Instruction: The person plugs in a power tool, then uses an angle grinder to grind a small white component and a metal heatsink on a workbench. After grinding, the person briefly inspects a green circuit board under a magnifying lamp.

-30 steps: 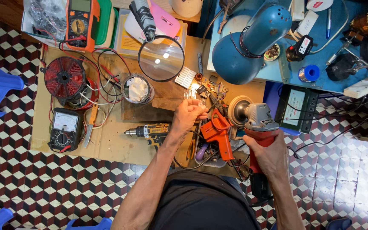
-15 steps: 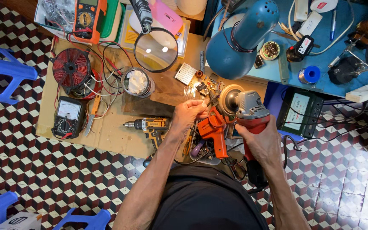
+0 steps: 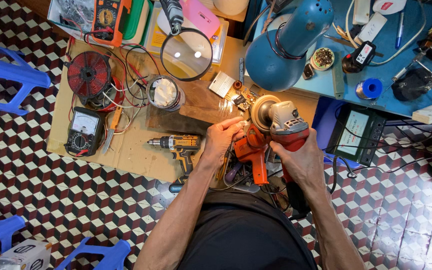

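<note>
My right hand (image 3: pixel 301 160) grips the red body of an angle grinder (image 3: pixel 283 122), whose grey head and round disc point away from me. My left hand (image 3: pixel 222 140) is closed on a small thin piece held up near the disc's left edge; what the piece is cannot be made out. Just below and between my hands lies an orange tool with a pistol handle (image 3: pixel 252 156). A small green circuit board (image 3: pixel 243 95) rests on the cardboard just beyond the disc.
A cordless drill (image 3: pixel 178 146) lies left of my hand on cardboard (image 3: pixel 131 155). Further left are a red wire coil (image 3: pixel 89 75), a black meter (image 3: pixel 82 131), a magnifier (image 3: pixel 186 54) and a jar (image 3: pixel 163 93). A blue lamp (image 3: pixel 288 42) and blue table (image 3: pixel 391 60) stand right. Blue stools (image 3: pixel 6 75) flank the tiled floor.
The view has drifted so the bench sits slightly lower and right in frame. Both hands keep their grips; the grinder and left hand stay close together near the disc.
</note>
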